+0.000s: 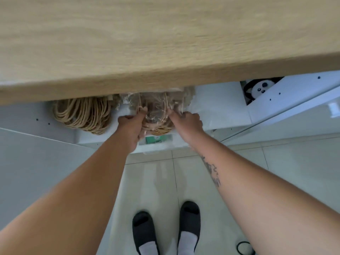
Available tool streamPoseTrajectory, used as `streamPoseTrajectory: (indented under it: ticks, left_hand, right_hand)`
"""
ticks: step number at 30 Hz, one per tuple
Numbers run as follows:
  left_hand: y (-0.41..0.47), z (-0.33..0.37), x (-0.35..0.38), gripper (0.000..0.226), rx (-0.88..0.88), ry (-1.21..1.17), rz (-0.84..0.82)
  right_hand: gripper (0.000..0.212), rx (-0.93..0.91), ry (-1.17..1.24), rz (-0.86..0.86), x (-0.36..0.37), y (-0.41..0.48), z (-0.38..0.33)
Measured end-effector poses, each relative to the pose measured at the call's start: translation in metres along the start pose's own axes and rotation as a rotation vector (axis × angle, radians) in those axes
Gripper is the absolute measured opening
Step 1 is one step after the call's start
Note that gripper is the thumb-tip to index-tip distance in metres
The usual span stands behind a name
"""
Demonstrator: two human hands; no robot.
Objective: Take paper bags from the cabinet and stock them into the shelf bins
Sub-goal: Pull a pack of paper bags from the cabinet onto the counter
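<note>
A bundle of brown paper bags wrapped in clear plastic, twine handles toward me, sits in the open white cabinet under a wooden countertop. My left hand grips the bundle's left side and my right hand grips its right side. A second stack of paper bags shows only its looped twine handles, to the left of the held bundle. The counter edge hides the bags' bodies.
A green-labelled white packet lies on the lower cabinet shelf below the bundle. White cabinet doors stand open at left and right. A black-and-white panda item sits in the right compartment. My slippered feet stand on the tiled floor.
</note>
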State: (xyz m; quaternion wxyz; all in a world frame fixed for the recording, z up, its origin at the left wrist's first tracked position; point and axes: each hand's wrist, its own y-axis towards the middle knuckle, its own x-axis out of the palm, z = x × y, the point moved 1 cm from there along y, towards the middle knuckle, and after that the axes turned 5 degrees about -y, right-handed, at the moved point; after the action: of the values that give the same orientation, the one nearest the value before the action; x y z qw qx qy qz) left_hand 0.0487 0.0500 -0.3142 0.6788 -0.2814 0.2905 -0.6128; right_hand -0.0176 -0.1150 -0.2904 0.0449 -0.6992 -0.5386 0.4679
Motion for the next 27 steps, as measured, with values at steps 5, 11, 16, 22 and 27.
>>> streamPoseTrajectory:
  ticks: [5, 11, 16, 22, 27]
  left_hand:
    - [-0.029, -0.036, -0.021, 0.084, -0.118, -0.008, -0.055]
    - [-0.040, -0.056, -0.025, 0.046, -0.150, -0.181, -0.279]
    - [-0.041, -0.060, -0.030, 0.041, -0.150, -0.118, -0.259]
    - [-0.058, -0.079, -0.065, 0.080, -0.114, -0.037, -0.290]
    - [-0.083, -0.104, -0.086, 0.115, -0.144, -0.004, -0.290]
  right_hand:
    - [0.064, 0.010, 0.164, -0.120, 0.010, -0.039, 0.027]
    - [0.059, 0.036, 0.219, -0.159, 0.008, -0.067, 0.043]
    - [0.078, 0.021, 0.062, -0.021, -0.012, -0.062, 0.044]
    - [0.105, 0.199, 0.197, 0.036, -0.043, -0.036, 0.036]
    - [0.079, 0.275, 0.400, -0.156, -0.017, -0.041, 0.029]
